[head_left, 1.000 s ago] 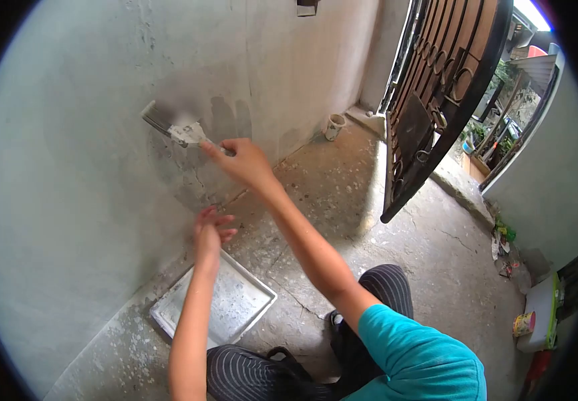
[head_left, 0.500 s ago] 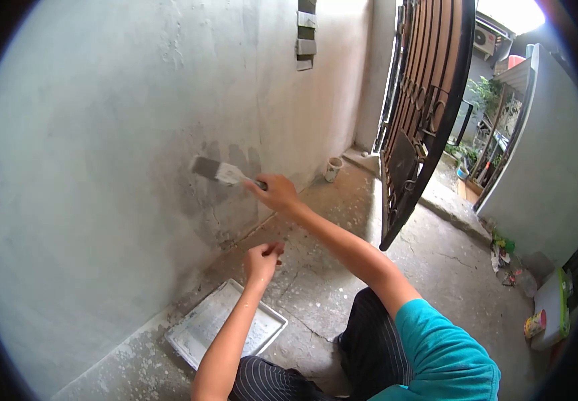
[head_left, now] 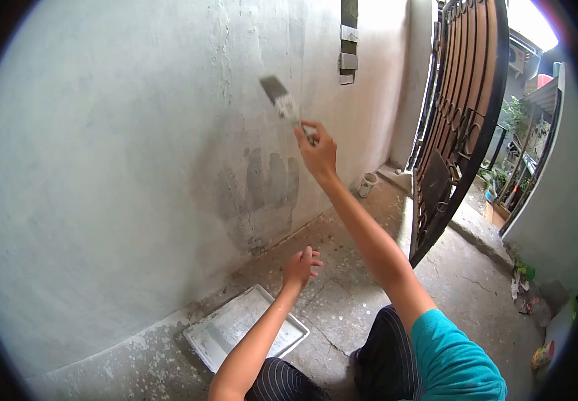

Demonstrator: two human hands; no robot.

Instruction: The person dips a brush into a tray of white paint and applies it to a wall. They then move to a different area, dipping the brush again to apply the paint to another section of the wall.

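Note:
In the head view my right hand grips a flat paintbrush by its handle. Its dark, square end points up and left, in front of the pale wall; the part below that end is smeared white. Beneath the brush, a dark, damp-looking patch with streaked upper edges marks the wall. My left hand hangs over the floor with its fingers apart, holding nothing. Under my left forearm lies a shallow white tray, stained grey inside and partly covered by that arm.
A stained cup stands by the wall's foot. To the right, a barred metal gate hangs ajar. Litter and a printed tub lie along the right side. The concrete floor is paint-spotted and cracked.
My right hand has raised the paintbrush from beside the dark patch to higher up the wall. My left hand's fingers have spread. The whole view has shifted slightly.

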